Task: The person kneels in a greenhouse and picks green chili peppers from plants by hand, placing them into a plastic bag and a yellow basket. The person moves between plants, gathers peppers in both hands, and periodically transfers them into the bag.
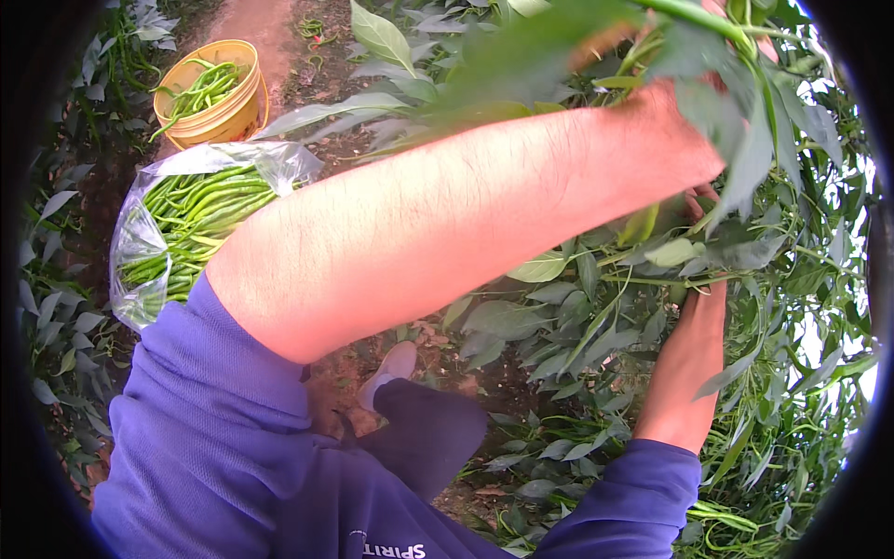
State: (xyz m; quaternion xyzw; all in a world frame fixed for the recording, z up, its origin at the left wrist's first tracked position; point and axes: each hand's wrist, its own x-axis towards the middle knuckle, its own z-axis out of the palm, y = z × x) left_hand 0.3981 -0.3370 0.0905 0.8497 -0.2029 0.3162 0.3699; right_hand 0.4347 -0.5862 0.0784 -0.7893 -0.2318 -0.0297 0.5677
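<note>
My left forearm [454, 209] reaches across the view to the upper right, into a leafy green pepper plant [754, 126]. Leaves and a thick green stem [698, 17] cover most of my left hand [767, 49]; only bits of fingers show among them. From below, my right forearm [684, 363] rises into the same foliage. Of my right hand [700, 200] just a small part is visible beside a stem, below my left wrist. Whether either hand grips something is hidden by leaves. A large blurred leaf [517, 63] hangs close to the camera.
At the left, a clear plastic bag [133, 216] is full of long green chili peppers [202, 202]. Behind it stands a yellow bucket [223, 129] with more green peppers. A dirt path [255, 21] runs between plant rows. My shoe [391, 370] is on the soil.
</note>
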